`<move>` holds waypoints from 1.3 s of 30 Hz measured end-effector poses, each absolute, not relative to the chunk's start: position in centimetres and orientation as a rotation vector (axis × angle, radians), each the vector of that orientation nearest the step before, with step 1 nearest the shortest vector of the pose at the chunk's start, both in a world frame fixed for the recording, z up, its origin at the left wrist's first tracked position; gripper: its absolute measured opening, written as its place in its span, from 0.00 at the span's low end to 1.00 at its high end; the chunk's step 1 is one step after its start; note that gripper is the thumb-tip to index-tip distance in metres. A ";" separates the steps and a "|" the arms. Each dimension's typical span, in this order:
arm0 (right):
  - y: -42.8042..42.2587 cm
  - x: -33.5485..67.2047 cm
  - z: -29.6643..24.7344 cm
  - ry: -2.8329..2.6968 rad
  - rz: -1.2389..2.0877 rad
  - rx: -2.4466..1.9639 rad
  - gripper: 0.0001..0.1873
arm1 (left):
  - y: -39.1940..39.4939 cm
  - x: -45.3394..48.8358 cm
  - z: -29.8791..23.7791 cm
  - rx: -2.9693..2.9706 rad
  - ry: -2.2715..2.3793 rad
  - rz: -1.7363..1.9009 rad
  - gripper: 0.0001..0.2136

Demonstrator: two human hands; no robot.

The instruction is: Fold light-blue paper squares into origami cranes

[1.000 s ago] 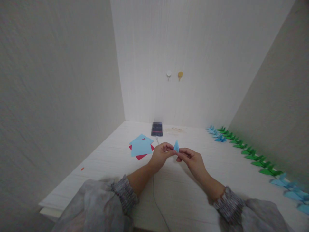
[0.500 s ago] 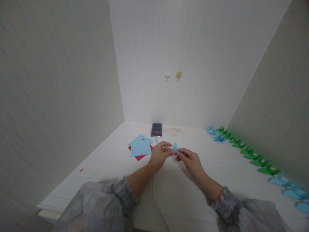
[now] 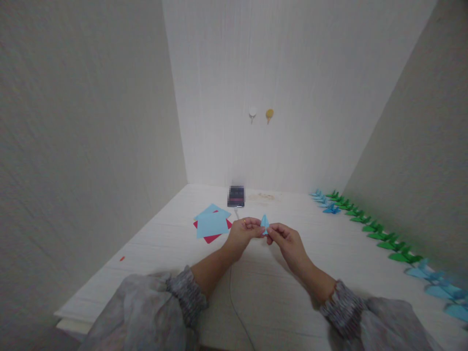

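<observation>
Tabletop [image 3: 336,243] edge, 8 o'clock of our hands | left hand [image 3: 241,236] and right hand [image 3: 290,241] pinch folded blue paper [image 3: 265,223] between them | green cranes [image 3: 373,228], 3 o'clock, across tabletop | phone [image 3: 236,196], 11 o'clock: screen blurred, we can't read it

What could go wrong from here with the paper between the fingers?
Creasing: the left hand and right hand both pinch the small folded blue paper, so uneven pressure might bend or tear it.

Snagging: the white cable passes below the left forearm in view and could catch, perhaps tugging the phone.

Knocking: a wide swing of the right sleeve might disturb the nearest blue paper birds.
</observation>
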State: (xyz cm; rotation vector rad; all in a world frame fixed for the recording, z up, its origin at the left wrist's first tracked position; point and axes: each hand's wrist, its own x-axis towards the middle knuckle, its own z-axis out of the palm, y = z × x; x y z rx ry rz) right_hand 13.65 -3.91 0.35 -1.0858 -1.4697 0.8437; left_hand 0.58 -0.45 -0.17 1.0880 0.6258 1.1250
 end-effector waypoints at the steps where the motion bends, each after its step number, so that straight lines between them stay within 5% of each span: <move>1: -3.9 13.6 0.3 -1.478 0.845 -1.085 0.10 | -0.4 0.6 -0.2 1.088 0.630 1.127 0.13; 24: -3.6 14.6 0.6 -1.451 1.034 -0.916 0.10 | -0.2 0.1 -0.2 1.334 0.501 1.165 0.19; 39: -3.7 15.1 0.2 -1.452 1.044 -0.866 0.07 | -0.5 -0.3 0.2 1.356 0.507 1.113 0.09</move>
